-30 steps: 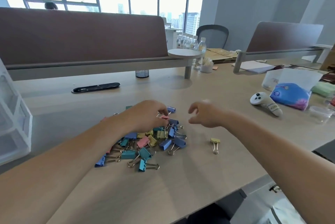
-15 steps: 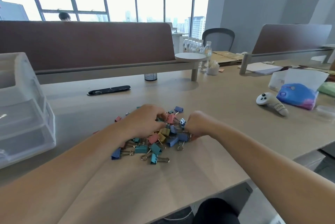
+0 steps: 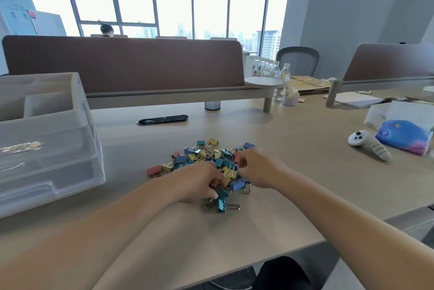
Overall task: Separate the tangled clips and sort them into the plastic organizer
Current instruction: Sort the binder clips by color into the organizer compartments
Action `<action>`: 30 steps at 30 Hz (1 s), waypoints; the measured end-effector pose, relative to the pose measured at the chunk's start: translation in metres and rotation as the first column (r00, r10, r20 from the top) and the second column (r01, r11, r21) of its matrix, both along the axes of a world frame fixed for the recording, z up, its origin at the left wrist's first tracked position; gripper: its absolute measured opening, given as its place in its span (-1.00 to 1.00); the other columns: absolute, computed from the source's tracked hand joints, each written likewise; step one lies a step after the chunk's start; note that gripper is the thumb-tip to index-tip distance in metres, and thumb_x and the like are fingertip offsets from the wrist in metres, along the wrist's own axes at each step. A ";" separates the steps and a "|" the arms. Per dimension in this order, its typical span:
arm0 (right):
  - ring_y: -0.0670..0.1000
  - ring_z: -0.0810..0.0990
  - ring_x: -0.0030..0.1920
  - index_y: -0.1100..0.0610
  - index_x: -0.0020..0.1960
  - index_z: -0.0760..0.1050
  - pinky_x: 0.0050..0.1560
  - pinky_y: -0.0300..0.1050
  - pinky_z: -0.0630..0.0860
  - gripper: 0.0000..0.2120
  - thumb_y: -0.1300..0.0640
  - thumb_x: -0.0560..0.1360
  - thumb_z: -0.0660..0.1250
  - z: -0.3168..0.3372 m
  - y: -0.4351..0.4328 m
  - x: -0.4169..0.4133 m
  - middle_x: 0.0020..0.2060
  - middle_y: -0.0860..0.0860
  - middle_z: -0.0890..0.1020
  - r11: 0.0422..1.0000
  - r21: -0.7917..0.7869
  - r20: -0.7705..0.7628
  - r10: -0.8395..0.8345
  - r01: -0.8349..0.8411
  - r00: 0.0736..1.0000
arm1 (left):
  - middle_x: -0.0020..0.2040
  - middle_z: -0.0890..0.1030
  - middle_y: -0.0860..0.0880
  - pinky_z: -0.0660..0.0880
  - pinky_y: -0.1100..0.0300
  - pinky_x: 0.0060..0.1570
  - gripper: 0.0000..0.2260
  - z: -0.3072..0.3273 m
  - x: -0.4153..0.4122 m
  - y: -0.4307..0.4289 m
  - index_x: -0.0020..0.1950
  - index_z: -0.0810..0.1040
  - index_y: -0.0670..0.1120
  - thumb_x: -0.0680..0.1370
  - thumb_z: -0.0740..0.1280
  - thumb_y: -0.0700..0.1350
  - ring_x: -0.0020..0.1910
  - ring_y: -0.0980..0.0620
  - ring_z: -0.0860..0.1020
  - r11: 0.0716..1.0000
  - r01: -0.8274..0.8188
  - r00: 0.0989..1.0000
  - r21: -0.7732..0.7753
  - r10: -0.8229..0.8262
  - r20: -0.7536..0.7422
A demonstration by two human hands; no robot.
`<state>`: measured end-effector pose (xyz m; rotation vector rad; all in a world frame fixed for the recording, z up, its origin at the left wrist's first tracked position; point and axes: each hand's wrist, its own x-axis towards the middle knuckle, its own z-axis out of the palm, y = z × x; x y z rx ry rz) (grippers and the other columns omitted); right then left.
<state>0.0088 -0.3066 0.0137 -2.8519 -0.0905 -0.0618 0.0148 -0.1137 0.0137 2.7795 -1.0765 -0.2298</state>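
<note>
Digging into the tangled clips (image 3: 206,156) with both hands, heaped on the bench (image 3: 293,149) right under and just beyond the fingertips. With the left hand (image 3: 195,181), curling fingers (image 3: 212,192) tightly round a few clips at the heap's near edge, a teal clip (image 3: 222,204) lying just below them. With the right hand (image 3: 260,170), bending fingers (image 3: 244,160) into the heap's right side; blurred there, so cannot tell whether pinching a clip or merely pressing. Nothing sorted yet, by the look of it: plastic organizer (image 3: 58,172) standing well to the left of the left fingers, apart from the heap, no coloured clips to be seen in it.

Risks, as a judgement:
- Pulling apart too briskly, dragging hooked wire handles along and scattering neighbours across the bench or over its near edge below the fingers.
- Springing a handle loose and nipping a fingertip.
- Lifting a clump rather than one clip, then dropping mixed colours into one compartment.
- Flinging strays rightward toward the white controller (image 3: 368,145), well right of the right fingers.
</note>
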 end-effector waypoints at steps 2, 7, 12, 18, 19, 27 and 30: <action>0.00 0.53 -0.25 0.00 -0.22 0.48 -0.33 -0.17 0.43 -0.86 0.11 0.52 0.31 0.002 0.007 -0.011 -0.26 -0.03 0.54 0.998 0.006 -0.060 0.062 -0.062 0.996 | 0.04 0.46 0.08 0.48 0.14 0.03 -0.72 -0.005 -0.003 -0.001 0.24 0.56 0.09 0.53 0.39 0.01 0.00 0.07 0.49 1.000 -0.002 0.999 -0.021 0.003 0.042; 0.07 0.55 -0.17 0.07 -0.13 0.54 -0.24 -0.06 0.48 -0.91 0.07 0.50 0.33 -0.001 0.018 -0.033 -0.15 0.04 0.60 0.991 -0.019 -0.099 0.130 -0.132 0.987 | -0.05 0.43 0.06 0.34 0.26 -0.13 -0.82 -0.014 -0.007 -0.002 0.14 0.60 0.02 0.53 0.40 -0.07 -0.08 0.09 0.44 0.992 0.031 0.987 -0.123 -0.011 0.161; 0.02 0.56 -0.16 -0.02 -0.15 0.53 -0.26 -0.17 0.46 -0.84 -0.07 0.44 0.44 0.001 0.027 -0.051 -0.19 -0.05 0.58 0.982 0.020 -0.180 0.190 -0.189 0.965 | -0.03 0.53 0.04 0.51 0.10 -0.02 -0.90 -0.023 -0.012 0.002 0.01 0.56 -0.01 0.52 0.34 -0.15 -0.07 0.06 0.50 0.985 0.044 0.970 -0.169 -0.002 0.245; -0.02 0.50 -0.21 -0.03 -0.08 0.46 -0.30 -0.20 0.43 -0.72 -0.12 0.39 0.50 0.001 0.037 -0.059 -0.25 -0.14 0.51 0.971 0.001 -0.182 0.236 -0.240 0.955 | 0.00 0.52 0.02 0.52 0.03 0.00 -0.89 -0.022 -0.012 0.004 -0.01 0.58 -0.02 0.49 0.33 -0.14 -0.04 0.05 0.52 0.986 0.042 0.976 -0.161 -0.006 0.218; -0.02 0.50 -0.22 -0.06 -0.11 0.45 -0.30 -0.19 0.43 -0.74 -0.12 0.39 0.50 -0.001 0.038 -0.058 -0.26 -0.15 0.51 0.971 -0.004 -0.181 0.236 -0.241 0.955 | -0.02 0.52 0.02 0.52 0.02 -0.01 -0.91 -0.022 -0.011 0.004 -0.03 0.58 -0.02 0.49 0.33 -0.12 -0.05 0.05 0.51 0.986 0.042 0.976 -0.162 -0.006 0.218; 0.03 0.50 -0.21 0.04 -0.11 0.52 -0.22 -0.07 0.48 -0.78 -0.08 0.40 0.43 -0.007 0.031 -0.052 -0.17 0.00 0.58 0.980 -0.017 -0.145 0.195 -0.200 0.970 | -0.07 0.50 0.06 0.48 0.15 -0.07 -0.93 -0.032 -0.007 0.004 -0.08 0.51 -0.02 0.48 0.35 -0.07 -0.07 0.09 0.45 0.969 0.077 0.958 -0.237 -0.006 0.287; 0.02 0.49 -0.22 -0.01 -0.16 0.49 -0.23 -0.08 0.48 -0.79 -0.09 0.36 0.44 -0.005 0.022 -0.046 -0.20 -0.05 0.54 0.989 0.022 -0.087 0.146 -0.145 0.985 | -0.11 0.53 0.08 0.45 0.22 -0.15 -0.90 -0.031 -0.007 0.005 -0.10 0.48 -0.02 0.49 0.38 -0.06 -0.15 0.12 0.46 0.956 0.053 0.961 -0.288 0.030 0.277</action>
